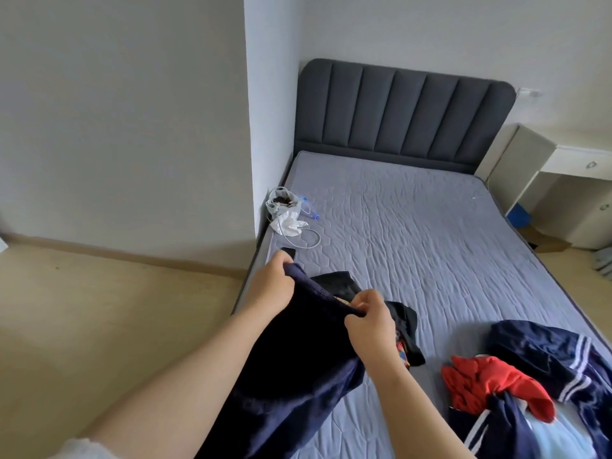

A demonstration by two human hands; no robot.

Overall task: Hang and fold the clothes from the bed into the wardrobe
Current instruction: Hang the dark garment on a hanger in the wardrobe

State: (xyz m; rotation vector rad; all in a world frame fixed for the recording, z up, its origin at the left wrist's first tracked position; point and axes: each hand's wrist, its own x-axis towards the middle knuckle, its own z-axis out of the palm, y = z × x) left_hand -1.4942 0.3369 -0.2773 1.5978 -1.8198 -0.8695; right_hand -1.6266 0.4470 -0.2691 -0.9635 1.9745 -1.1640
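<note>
— Hands first; what do they hold?
— Both grasp the dark navy garment (291, 359); the left hand (276, 279) clutches one end of its top edge; the right hand (371, 323) pinches the other end; the cloth hangs between them over the near left corner of the bed (430, 243)
— Other clothes?
— On the mattress; a black garment (344, 286) just behind the right hand; a red garment (490, 382) and a navy striped jacket (546, 352) heaped at the near right; a phone (288, 251) by the left edge

1. The garment (291, 369) is dark blue.
2. The bed cover (414, 233) is light purple-grey with stitched lines.
3. The headboard (404, 111) is dark grey.
4. The red cloth (490, 382) is bright.
5. The jacket (546, 352) is dark blue with white stripes.
</note>
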